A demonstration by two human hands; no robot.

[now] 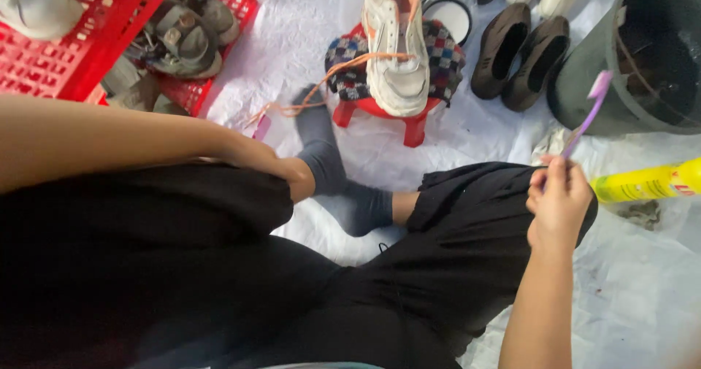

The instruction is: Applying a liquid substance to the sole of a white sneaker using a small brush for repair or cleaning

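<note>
White plastic sheet (292, 40) covers floor; small red stool (409, 117) with checkered cushion (445, 59); soft daylight.

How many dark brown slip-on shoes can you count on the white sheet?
2: the left shoe and the right shoe lie side by side, touching, between the red stool and the grey bucket. More may sit beyond the top edge.
</note>
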